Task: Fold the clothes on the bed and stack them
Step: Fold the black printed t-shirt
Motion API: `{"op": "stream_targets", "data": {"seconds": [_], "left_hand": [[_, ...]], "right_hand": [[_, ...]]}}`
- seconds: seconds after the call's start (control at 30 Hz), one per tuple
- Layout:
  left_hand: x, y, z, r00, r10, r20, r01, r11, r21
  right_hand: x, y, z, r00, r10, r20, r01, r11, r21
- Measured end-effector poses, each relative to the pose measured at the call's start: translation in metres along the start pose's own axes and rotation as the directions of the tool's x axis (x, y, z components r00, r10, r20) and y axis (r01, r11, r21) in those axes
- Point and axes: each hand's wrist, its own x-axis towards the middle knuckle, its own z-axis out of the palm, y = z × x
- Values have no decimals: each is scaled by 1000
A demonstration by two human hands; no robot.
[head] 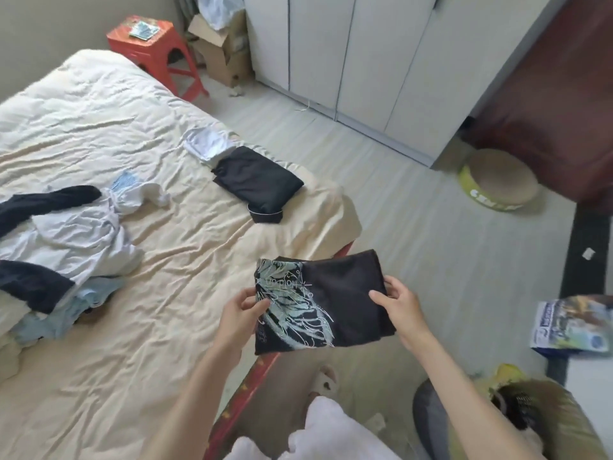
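Fingers of the left hand (pixel 240 313) and right hand (pixel 403 308) pinch a folded black shirt (pixel 335 305) over the bed's (pixel 172 254) corner; next, likely onto the black pile (pixel 257 180) beyond.

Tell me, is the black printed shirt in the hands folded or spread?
Folded: the shirt is a compact rectangle, held at its ends by the left hand and right hand.

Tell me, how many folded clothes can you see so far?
3. A black printed shirt held in both hands over the bed's edge; a folded black garment and a folded white one beside it on the bed. The unfolded pile may hide more.
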Motion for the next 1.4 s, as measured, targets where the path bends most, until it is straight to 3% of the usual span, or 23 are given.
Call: {"op": "stream_targets", "data": {"seconds": [0.17, 0.5, 0.73, 1.0, 1.4], "left_hand": [[36, 43, 78, 997, 61, 45, -61, 998, 15], [124, 106, 201, 996, 18, 89, -27, 995, 99], [234, 196, 288, 989, -2, 147, -11, 996, 88], [331, 308, 364, 989, 87, 119, -95, 993, 66], [444, 407, 443, 982, 72, -174, -101, 981, -164]], "right_hand": [[54, -35, -59, 997, -43, -63, 44, 999, 11], [162, -81, -142, 993, 13, -114, -9, 999, 38], [304, -148, -183, 992, 29, -125, -23, 999, 47], [452, -250, -210, 994, -23, -111, 21, 1000, -12], [654, -360, -216, 989, -79, 123, 92, 990, -108]]}}
